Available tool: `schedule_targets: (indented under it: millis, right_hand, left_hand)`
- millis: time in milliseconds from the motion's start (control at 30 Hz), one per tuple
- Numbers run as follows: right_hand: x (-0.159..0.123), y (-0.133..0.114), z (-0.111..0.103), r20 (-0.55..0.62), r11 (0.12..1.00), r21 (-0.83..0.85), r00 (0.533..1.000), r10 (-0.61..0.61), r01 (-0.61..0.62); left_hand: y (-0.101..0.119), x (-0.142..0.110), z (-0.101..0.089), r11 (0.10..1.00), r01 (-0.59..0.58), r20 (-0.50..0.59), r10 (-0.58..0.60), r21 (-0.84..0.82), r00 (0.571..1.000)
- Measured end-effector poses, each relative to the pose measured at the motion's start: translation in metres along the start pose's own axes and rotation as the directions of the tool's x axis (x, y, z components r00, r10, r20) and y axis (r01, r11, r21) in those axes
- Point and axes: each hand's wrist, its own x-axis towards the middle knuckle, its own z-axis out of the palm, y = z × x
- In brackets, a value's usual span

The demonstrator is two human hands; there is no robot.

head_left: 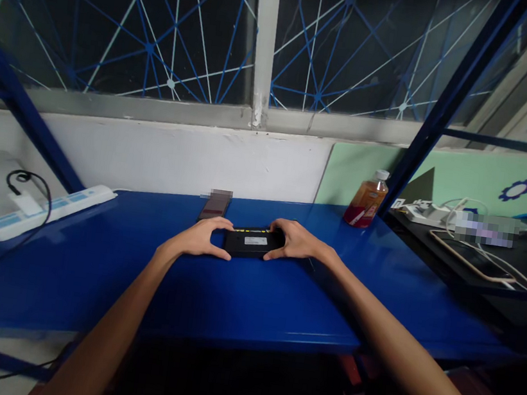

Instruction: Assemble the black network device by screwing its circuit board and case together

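Observation:
A small flat black device (252, 242) with a white label on top and a row of yellow marks along its far edge lies on the blue shelf (212, 294). My left hand (202, 238) grips its left end, thumb in front and fingers curled over the back. My right hand (294, 240) clasps its right end in the same way. Both forearms reach in from the bottom of the view.
A dark phone (214, 206) lies just behind the device. A white power strip (43, 210) with a black cable sits at the left. An orange drink bottle (366, 199) stands at the right, beside a blue diagonal strut (442, 111). Another phone (472, 256) and cables lie far right.

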Motion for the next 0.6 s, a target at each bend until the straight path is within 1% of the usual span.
schedule_targets:
  millis: [267,500,600]
  right_hand:
    - [-0.0023,-0.0011,-0.0040,0.005,1.000,0.017,1.000,0.007,-0.007]
    - [-0.0009,0.0007,-0.0020,-0.009,1.000,0.001,1.000,-0.017,0.017]
    - [-0.0002,0.0004,-0.0009,-0.014,1.000,-0.016,1.000,-0.014,0.014]
  left_hand:
    - [0.0024,0.0001,-0.0008,0.999,-0.033,-0.005,0.033,-0.026,0.999]
    - [0.0026,0.0010,0.0012,1.000,-0.012,0.036,0.011,0.028,0.999]
    - [0.0008,0.0017,0.0019,0.998,-0.023,0.039,0.021,0.050,0.999]
